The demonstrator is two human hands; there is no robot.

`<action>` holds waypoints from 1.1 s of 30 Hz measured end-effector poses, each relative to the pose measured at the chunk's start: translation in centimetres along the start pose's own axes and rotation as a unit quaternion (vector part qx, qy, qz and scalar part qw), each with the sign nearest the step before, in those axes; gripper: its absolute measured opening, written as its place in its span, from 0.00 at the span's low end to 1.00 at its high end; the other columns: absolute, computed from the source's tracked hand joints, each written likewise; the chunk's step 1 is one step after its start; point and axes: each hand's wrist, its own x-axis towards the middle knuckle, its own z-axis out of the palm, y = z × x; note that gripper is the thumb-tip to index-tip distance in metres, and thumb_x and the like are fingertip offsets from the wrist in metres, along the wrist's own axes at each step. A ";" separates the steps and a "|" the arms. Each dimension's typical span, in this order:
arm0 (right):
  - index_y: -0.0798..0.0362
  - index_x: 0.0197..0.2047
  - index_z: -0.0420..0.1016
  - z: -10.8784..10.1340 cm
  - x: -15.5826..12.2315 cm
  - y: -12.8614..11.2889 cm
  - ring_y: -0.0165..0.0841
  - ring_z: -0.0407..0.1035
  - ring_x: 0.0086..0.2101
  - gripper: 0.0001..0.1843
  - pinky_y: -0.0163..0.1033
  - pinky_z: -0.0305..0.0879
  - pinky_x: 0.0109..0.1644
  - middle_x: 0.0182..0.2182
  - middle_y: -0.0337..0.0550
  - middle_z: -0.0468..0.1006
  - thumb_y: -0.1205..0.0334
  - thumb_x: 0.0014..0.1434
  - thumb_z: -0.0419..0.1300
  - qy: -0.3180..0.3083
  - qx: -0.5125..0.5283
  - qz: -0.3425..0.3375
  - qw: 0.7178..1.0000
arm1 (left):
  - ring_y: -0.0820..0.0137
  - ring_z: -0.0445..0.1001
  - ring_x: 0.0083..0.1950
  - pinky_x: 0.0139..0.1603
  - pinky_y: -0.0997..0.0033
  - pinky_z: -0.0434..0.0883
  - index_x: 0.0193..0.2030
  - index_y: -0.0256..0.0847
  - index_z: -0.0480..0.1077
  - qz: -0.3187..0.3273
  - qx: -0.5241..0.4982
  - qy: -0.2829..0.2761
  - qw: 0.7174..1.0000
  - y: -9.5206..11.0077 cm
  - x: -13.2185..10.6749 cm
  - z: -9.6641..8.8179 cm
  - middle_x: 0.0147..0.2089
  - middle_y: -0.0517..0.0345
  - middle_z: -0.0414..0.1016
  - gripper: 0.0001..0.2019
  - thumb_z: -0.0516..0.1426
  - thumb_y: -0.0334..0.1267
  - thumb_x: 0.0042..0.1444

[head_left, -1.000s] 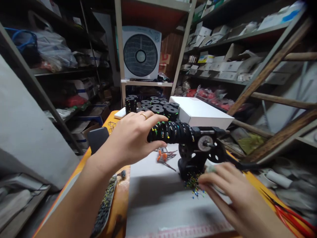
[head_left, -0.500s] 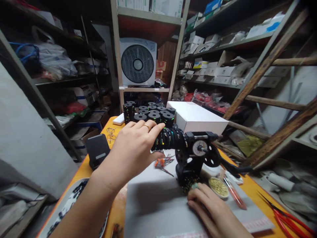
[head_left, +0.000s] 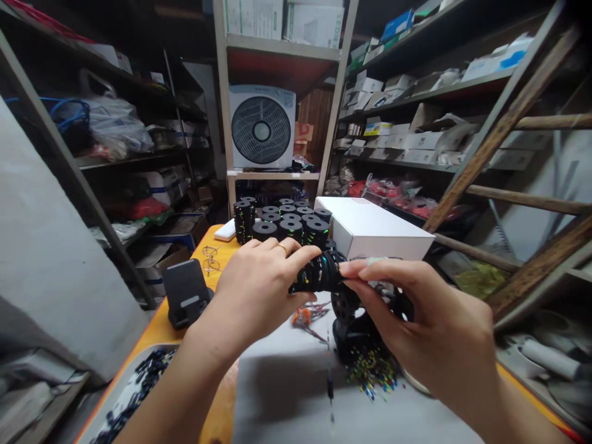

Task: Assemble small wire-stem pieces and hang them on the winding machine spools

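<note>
My left hand (head_left: 259, 280) is wrapped around a row of black foam line spools (head_left: 318, 272), which carry wound line and small coloured bits. The spools sit on a black hand-crank winder (head_left: 346, 336), partly covered by my right hand (head_left: 430, 327). That hand pinches thumb and forefinger together at the right end of the row; whatever is between the fingertips is too small to make out. Below the spools, a thin rig line (head_left: 330, 390) with a dark piece on it runs down. A heap of colourful-headed pins (head_left: 374, 370) lies by the winder's foot.
Stacked black foam spools (head_left: 291, 227) and a white box (head_left: 377, 228) stand at the back. On the left are a phone stand (head_left: 185, 290), glasses (head_left: 211, 259) and a white tray (head_left: 115, 376) of small dark parts. Orange-tipped twigs (head_left: 303, 317) lie behind the winder.
My right hand has risen from the pin heap to the right end of the spools and now pinches there. My left hand stays around the spools. The view has tilted slightly up.
</note>
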 end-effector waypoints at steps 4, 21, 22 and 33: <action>0.51 0.42 0.70 1.3 0.7 0.1 0.28 0.78 0.37 0.13 0.30 0.72 0.43 0.37 0.39 0.83 0.77 0.57 0.63 -0.010 -0.026 -0.040 0.999 | 0.56 0.76 0.47 0.43 0.55 0.70 0.56 0.49 0.66 -0.002 -0.003 -0.003 1.000 -0.1 0.0 0.1 0.50 0.58 0.77 0.23 0.63 0.46 0.54; 0.51 0.42 0.69 2.3 -0.4 0.4 0.28 0.77 0.38 0.13 0.31 0.72 0.47 0.39 0.39 0.82 0.76 0.57 0.64 -0.017 0.024 0.007 1.000 | 0.56 0.76 0.47 0.44 0.56 0.70 0.54 0.49 0.67 -0.001 -0.006 -0.004 1.000 -0.2 0.0 0.2 0.49 0.57 0.78 0.23 0.64 0.45 0.53; 0.51 0.42 0.69 2.3 -0.4 0.4 0.28 0.78 0.38 0.14 0.32 0.72 0.47 0.39 0.39 0.82 0.76 0.57 0.64 -0.019 0.028 0.009 0.999 | 0.56 0.76 0.48 0.44 0.56 0.70 0.54 0.49 0.66 -0.001 -0.007 -0.004 1.000 -0.2 0.0 0.3 0.49 0.57 0.78 0.23 0.64 0.45 0.53; 0.52 0.41 0.68 2.2 0.1 0.0 0.29 0.78 0.39 0.15 0.29 0.71 0.48 0.38 0.42 0.81 0.80 0.56 0.61 -0.027 -0.020 -0.060 0.998 | 0.56 0.76 0.47 0.44 0.54 0.70 0.54 0.48 0.67 0.000 -0.007 -0.011 1.000 -0.3 0.0 0.0 0.48 0.57 0.77 0.22 0.64 0.44 0.53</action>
